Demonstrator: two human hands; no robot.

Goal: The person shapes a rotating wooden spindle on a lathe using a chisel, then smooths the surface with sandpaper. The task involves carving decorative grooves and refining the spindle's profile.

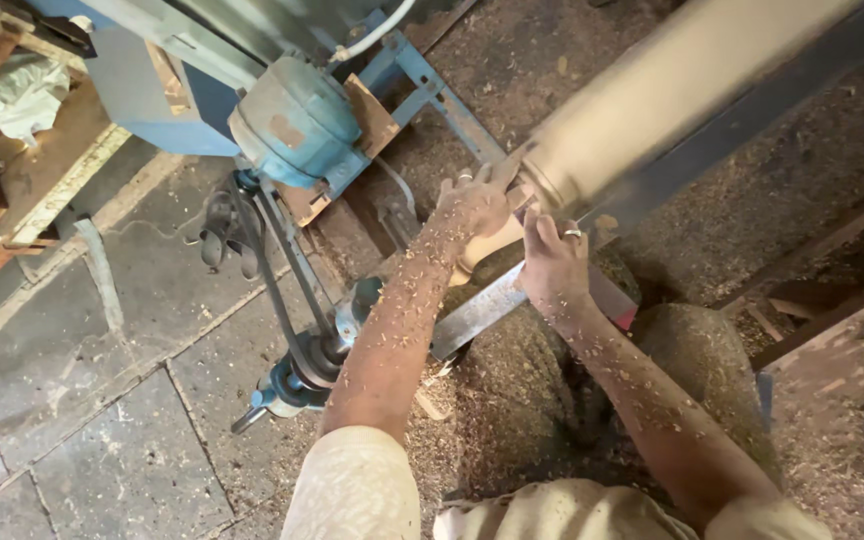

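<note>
Pale wood cylinder, blurred, stretched toward one o'clock in the head view. Left hand curled on its near end, right hand closed around a flat metal chisel just below. Blue motor at eleven o'clock, sawdust underneath.

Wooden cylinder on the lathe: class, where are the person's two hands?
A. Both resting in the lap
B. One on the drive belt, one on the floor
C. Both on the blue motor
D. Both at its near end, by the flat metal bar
D: the left hand and right hand meet at the near end of the wooden cylinder, above the flat metal bar.
</note>
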